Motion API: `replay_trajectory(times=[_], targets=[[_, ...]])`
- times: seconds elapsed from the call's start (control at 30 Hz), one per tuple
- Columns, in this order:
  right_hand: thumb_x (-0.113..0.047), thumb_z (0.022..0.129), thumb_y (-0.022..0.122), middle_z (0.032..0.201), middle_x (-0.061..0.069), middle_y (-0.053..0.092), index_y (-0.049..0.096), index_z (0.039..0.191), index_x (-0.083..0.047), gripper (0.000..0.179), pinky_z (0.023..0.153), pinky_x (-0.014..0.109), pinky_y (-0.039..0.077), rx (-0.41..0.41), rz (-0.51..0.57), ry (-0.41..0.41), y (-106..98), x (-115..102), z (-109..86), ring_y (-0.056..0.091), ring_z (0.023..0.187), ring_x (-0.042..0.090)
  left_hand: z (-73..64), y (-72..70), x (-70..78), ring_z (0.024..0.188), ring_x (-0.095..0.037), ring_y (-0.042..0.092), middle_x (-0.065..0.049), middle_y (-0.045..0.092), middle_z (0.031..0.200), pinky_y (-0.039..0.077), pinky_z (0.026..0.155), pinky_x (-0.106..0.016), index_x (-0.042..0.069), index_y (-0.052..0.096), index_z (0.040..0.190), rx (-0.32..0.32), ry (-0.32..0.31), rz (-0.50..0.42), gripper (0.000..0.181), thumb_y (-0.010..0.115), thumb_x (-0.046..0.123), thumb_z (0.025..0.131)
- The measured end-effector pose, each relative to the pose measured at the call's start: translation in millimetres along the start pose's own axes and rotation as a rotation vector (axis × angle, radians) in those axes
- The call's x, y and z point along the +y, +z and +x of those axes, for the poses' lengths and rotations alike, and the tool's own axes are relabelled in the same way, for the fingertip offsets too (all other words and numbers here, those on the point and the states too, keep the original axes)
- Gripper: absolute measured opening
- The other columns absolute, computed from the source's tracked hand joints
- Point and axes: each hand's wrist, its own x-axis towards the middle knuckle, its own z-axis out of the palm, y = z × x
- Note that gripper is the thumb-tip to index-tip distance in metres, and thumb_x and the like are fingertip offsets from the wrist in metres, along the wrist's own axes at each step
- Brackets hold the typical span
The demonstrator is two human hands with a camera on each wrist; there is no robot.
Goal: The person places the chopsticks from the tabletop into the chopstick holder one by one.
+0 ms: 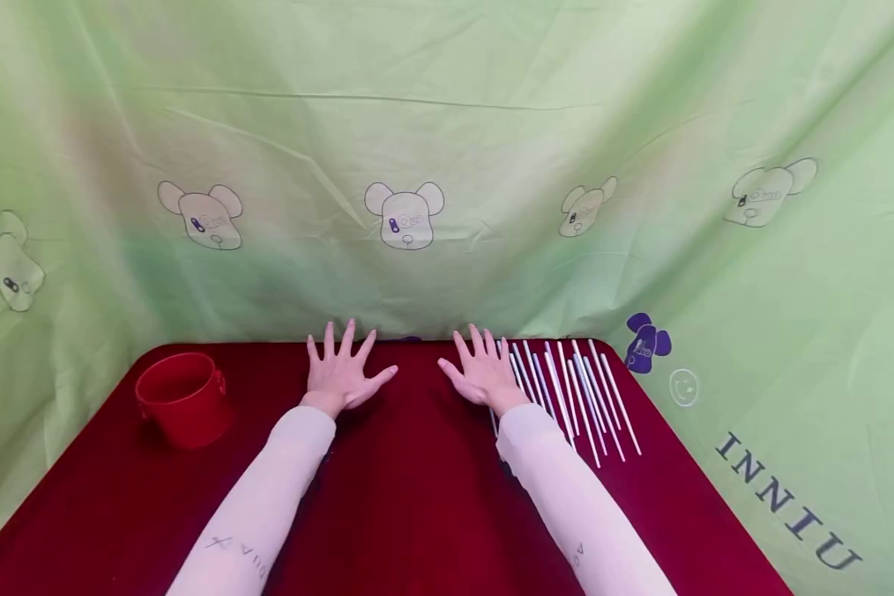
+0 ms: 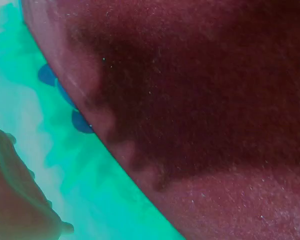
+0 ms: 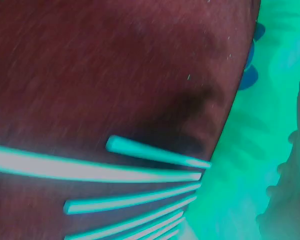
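My left hand (image 1: 340, 377) is held palm down over the far half of the table, fingers spread and straight, holding nothing. Level with it, my right hand (image 1: 483, 377) has its fingers spread too and overlaps the left end of a row of thin white and pale-blue sticks (image 1: 614, 397). The left wrist view shows part of the left hand (image 2: 17, 195) at the lower left, with a hand's shadow on the cloth. In the right wrist view, several sticks (image 3: 90, 167) lie side by side, and the right hand (image 3: 290, 185) shows at the edge.
A red bucket (image 1: 186, 406) with small side lugs stands on the left of the table. Dark red cloth (image 1: 417, 513) covers the tabletop. Behind and beside it hangs a green curtain (image 1: 477, 124) with printed bear heads, close against the far table edge.
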Motion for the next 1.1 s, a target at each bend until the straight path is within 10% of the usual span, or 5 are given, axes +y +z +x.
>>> replay_trajectory(times=[1.1], targets=[[-0.044, 0.106, 0.050, 0.159, 0.036, 0.026, 0.030, 0.158, 0.003, 0.073, 0.111, 0.076, 0.025, 0.014, 0.033, 0.163, -17, 155, -78.4, 0.026, 0.142, 0.061, -89.6, -83.0, -136.0, 0.142, -0.061, 0.013, -0.026, 0.024, 0.160, 0.003, 0.106, -0.084, 0.015, 0.031, 0.161, 0.129, -0.041, 0.015, 0.111, 0.052, 0.089, 0.081]])
